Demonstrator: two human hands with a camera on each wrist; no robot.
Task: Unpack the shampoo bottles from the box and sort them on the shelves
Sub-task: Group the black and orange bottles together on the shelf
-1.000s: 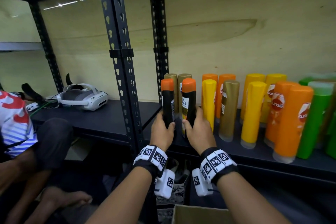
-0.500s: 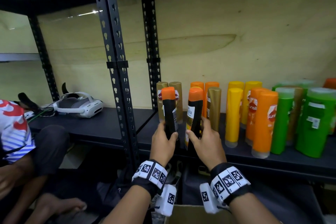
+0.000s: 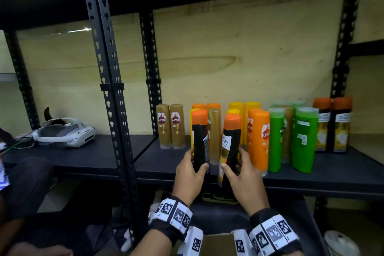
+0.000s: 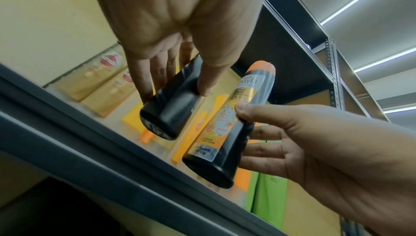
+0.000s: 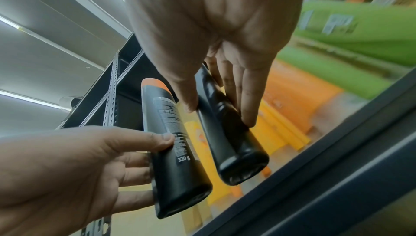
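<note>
Shelf (image 3: pixel 332 174) black, plywood wall (image 3: pixel 249 48) behind.

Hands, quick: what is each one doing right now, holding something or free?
Left hand: grips a black bottle with an orange cap.
Right hand: grips a second black, orange-capped bottle, tilted, above the shelf edge.

In front of me a black metal shelf (image 3: pixel 311 178) carries upright bottles: two gold ones (image 3: pixel 170 127) at the left, then yellow, orange (image 3: pixel 258 139) and green (image 3: pixel 303 141), with two dark orange-capped ones (image 3: pixel 332 124) at the right. The neighbouring shelf (image 3: pixel 83 158) to my left holds a white headset (image 3: pixel 66 133).
</note>
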